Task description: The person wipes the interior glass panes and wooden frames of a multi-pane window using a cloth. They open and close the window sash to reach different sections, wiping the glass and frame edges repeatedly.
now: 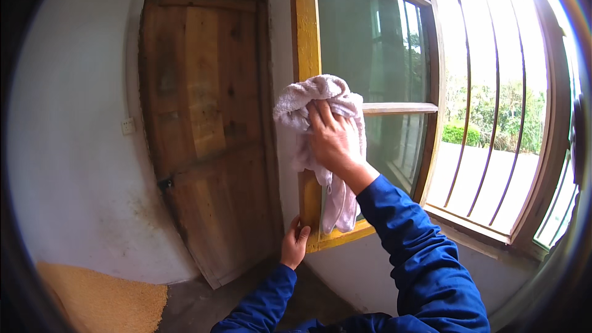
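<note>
An open wooden window sash [308, 32] with yellow-painted edges stands swung inward before me. My right hand [335, 138] presses a pale pink terry cloth [323, 88] against the sash's outer stile, about level with the middle crossbar [400, 108]. The cloth wraps over the stile, and its loose end hangs down past the lower glass pane [397, 152]. Lower down, my left hand [293, 244] grips the bottom corner of the sash, thumb on the near side. Part of the stile is hidden behind the cloth.
Behind the sash is a wooden plank door [203, 101] with a dark latch [165, 184]. A wall socket [128, 126] sits left of it. Yellow grain [106, 300] lies heaped on the floor [194, 305]. At right, vertical metal bars [496, 101] cross the window opening above a sill [467, 224].
</note>
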Tool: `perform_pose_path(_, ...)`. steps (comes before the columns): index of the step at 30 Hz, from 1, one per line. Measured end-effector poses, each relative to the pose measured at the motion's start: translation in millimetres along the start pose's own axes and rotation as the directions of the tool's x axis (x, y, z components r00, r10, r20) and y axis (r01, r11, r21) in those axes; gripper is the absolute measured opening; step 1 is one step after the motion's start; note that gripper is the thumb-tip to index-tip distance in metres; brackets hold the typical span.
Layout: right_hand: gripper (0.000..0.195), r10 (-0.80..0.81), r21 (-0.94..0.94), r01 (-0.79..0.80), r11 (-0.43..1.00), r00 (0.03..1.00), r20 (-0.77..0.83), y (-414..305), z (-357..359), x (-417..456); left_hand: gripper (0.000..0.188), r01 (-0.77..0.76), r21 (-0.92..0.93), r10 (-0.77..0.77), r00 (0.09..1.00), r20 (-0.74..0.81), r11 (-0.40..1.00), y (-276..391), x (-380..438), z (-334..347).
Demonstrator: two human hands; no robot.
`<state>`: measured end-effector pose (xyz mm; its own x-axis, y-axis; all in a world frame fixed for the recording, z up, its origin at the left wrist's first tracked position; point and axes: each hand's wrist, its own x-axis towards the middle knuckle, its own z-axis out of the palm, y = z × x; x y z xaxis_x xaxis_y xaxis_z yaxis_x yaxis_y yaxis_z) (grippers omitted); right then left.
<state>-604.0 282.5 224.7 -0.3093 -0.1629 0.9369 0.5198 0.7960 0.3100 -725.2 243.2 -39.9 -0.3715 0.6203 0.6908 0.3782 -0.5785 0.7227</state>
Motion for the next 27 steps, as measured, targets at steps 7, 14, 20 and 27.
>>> perform_pose_path(7, 0.029, 0.08, -0.014, -0.083, 0.996, 0.986, -0.147, 92, -25, -21, 0.047, -0.059, 0.031, 0.062, 0.992, -0.106, 0.998, 16, -12, -1)
perform_pose_path(14, 0.022, 0.43, -0.453, -0.419, 0.786, 0.899, -0.085, 271, -63, -78, 0.049, 0.013, -0.084, -0.019, 0.997, -0.075, 0.996, 10, -6, 8)
perform_pose_path(20, 0.02, 0.494, -0.437, -0.454, 0.777, 0.869, -0.024, 201, -36, -43, 0.047, -0.008, -0.059, 0.005, 0.999, -0.047, 0.998, 11, -3, 5)
perform_pose_path(27, 0.011, 0.234, -0.114, -0.23, 0.966, 0.972, 0.017, 37, -4, 9, 0.049, 0.043, 0.033, -0.04, 0.995, -0.092, 0.999, -4, 1, 10)
